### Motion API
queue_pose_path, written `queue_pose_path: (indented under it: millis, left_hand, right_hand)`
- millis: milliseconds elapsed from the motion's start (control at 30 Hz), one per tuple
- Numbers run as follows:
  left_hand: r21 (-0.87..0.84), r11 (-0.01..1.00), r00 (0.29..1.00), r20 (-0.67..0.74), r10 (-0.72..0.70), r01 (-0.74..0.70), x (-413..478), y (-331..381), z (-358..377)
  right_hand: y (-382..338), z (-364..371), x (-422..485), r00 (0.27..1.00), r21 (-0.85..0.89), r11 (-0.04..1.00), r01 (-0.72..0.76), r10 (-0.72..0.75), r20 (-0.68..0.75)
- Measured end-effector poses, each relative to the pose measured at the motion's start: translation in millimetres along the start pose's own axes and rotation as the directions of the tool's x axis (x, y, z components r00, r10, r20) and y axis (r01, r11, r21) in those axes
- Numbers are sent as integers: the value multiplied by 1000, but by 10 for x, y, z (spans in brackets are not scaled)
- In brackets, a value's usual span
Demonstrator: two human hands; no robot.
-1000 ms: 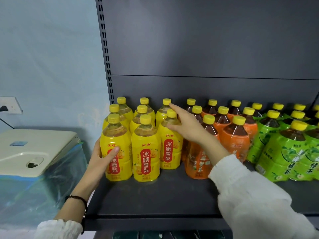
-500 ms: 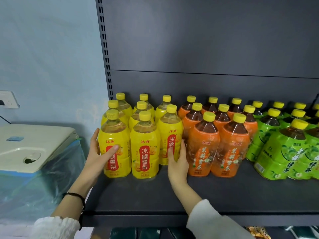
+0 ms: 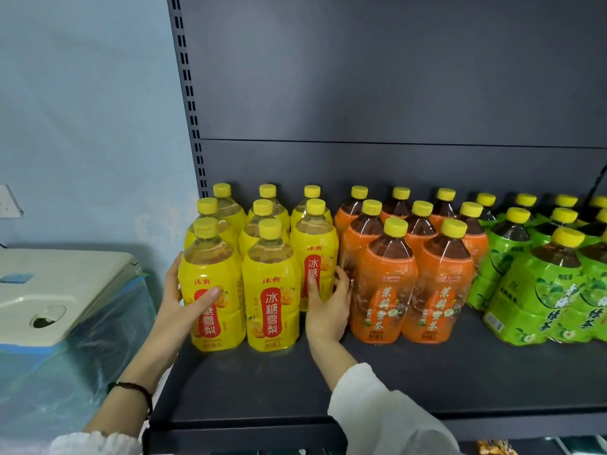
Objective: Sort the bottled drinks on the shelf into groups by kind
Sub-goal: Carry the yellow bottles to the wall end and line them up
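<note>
Back-row yellow-labelled clear plastic bottles (image 3: 268,193): labels hidden by front ones. Left hand (image 3: 184,307) thumb covers pt of front-left yellow bottle (image 3: 210,269) red label. Right hand (image 3: 328,310) hides lower pt of right-col yellow bottle (image 3: 315,246). Green-labelled plastic bottles (image 3: 532,290) cut by right edge; white wall socket (image 3: 8,201) cut at left. Small print unreadable.

A cream appliance (image 3: 65,290) over clear plastic sheeting (image 3: 82,372) stands by a blue wall (image 3: 82,110).
</note>
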State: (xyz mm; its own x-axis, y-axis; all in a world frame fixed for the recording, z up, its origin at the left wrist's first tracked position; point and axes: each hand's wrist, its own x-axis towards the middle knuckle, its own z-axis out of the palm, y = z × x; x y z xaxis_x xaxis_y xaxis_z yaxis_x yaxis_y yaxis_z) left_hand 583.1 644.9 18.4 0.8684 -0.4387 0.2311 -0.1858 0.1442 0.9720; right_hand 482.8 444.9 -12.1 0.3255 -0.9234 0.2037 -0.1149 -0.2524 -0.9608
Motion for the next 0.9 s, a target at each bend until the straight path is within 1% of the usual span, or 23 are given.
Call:
queue_pose_path:
  millis: [133, 200, 267, 367, 467, 533, 600, 667, 700, 800, 900]
  left_hand:
    - [45, 999, 1000, -8, 0, 1, -31, -2, 19]
    - [68, 997, 998, -54, 27, -23, -110, -20, 57]
    - [112, 993, 990, -131, 55, -41, -236, -51, 127]
    - [197, 976, 966, -220, 134, -90, -474, -84, 228]
    - [329, 942, 941, -289, 175, -74, -744, -99, 315]
    - [422, 906, 913, -359, 193, -25, -953, -128, 401]
    - [434, 901, 898, -401, 179, 15, -1153, -157, 553]
    - [399, 916, 923, -367, 117, 42, -1313, -135, 815]
    - [384, 922, 940, -330, 90, 47, -1375, -119, 986]
    - [402, 915, 977, -202, 65, 22, -1541, -25, 1633]
    - [415, 910, 993, -97, 69, -23, -1717, 79, 2432]
  right_hand:
    - [89, -18, -20, 998, 24, 998, 55, -56, 22]
    - [131, -46, -70, 996, 53, 996, 75, -77, 41]
    - [188, -116, -142, 992, 97, 990, 99, -106, 64]
    - [206, -331, -251, 970, 113, 990, 88, -110, 216]
    - [203, -613, -273, 923, 93, 987, 133, -157, 351]
    - [217, -853, -260, 895, 54, 980, 190, -195, 400]
    - [246, -1153, -197, 879, 21, 965, 261, -247, 407]
    - [263, -1521, -102, 872, -11, 947, 322, -292, 393]
    - [278, -1725, -46, 876, -26, 945, 327, -293, 384]
    - [364, -2421, 152, 912, -34, 964, 262, -236, 336]
    - [508, -3237, 377, 931, -54, 979, 196, -168, 325]
